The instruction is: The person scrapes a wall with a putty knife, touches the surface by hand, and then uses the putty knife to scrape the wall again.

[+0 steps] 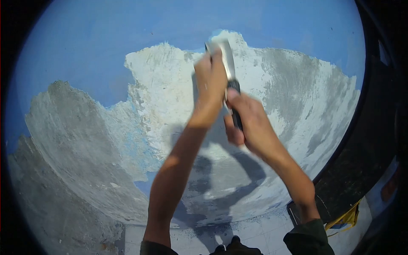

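Note:
A scraper with a broad metal blade (228, 57) and a black handle is held up against the wall, its blade near the upper edge of the bared patch. My right hand (250, 119) is wrapped around the handle. Higher up, my left hand (211, 78) is closed at the left side of the blade, fingers on the metal; motion blurs both hands. The wall's blue paint (187, 21) ends in a ragged line above a large whitish and grey stripped area (165, 80).
A dark panel (361, 165) borders the wall at right. Near its foot lies a yellow item (349, 217), partly seen. My shoes (233, 240) stand on the pale tiled floor (259, 233). Shadows of my arms fall on the lower wall.

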Demonstrator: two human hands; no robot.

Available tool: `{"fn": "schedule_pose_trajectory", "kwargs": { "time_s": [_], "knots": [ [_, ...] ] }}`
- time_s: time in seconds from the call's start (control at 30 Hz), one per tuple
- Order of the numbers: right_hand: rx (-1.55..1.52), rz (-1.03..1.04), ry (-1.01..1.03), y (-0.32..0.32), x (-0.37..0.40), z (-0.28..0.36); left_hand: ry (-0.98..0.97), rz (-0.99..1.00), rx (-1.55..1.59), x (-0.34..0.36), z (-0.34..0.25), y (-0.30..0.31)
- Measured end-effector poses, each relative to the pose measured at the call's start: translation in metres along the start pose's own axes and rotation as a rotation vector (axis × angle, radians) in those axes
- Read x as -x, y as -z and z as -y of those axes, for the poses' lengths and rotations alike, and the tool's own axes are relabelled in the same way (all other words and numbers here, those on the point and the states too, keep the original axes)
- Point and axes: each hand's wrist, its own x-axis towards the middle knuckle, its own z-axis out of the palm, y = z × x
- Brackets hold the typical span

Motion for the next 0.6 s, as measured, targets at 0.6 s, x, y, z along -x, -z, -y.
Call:
{"fn": "schedule_pose_trajectory", "kwargs": {
  "time_s": [0.6],
  "knots": [
    [-0.004,0.005,-0.026,-0.002,-0.008,-0.004,0.072,0.079,0.063,-0.003,-0.015,0.009]
  ]
}}
